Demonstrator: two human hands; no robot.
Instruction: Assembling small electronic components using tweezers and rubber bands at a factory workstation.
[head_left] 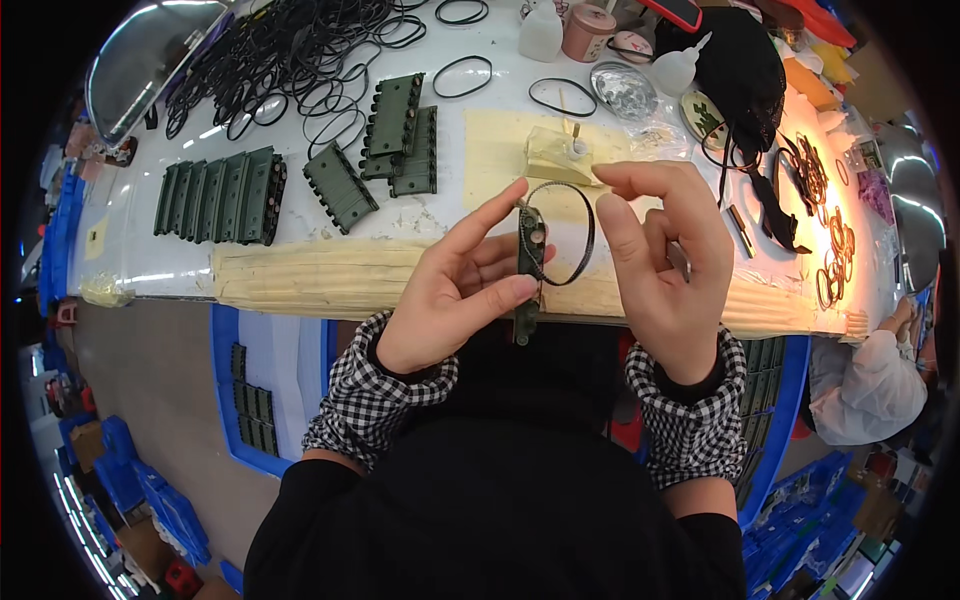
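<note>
My left hand [430, 305] is closed around a narrow dark green plastic part [527, 322], held upright over the table's front edge between thumb and fingers. A thin black rubber band [591, 240] with a finely toothed edge forms an open loop at the part. Its left side lies against the part near my left fingers, and the rest stands out to the right. My right hand [685, 255] is raised just right of the loop, thumb and forefinger apart, with nothing visible between them. Its other fingers are curled and partly hidden.
On the white table [330, 265] lie a row of green parts [220, 197], a green stack [395, 130] and a tangled heap of black bands [290, 60]. A tape-covered block [550, 155] stands beyond my hands. Blue trays [225, 385] flank me below; another person [865, 390] sits at right.
</note>
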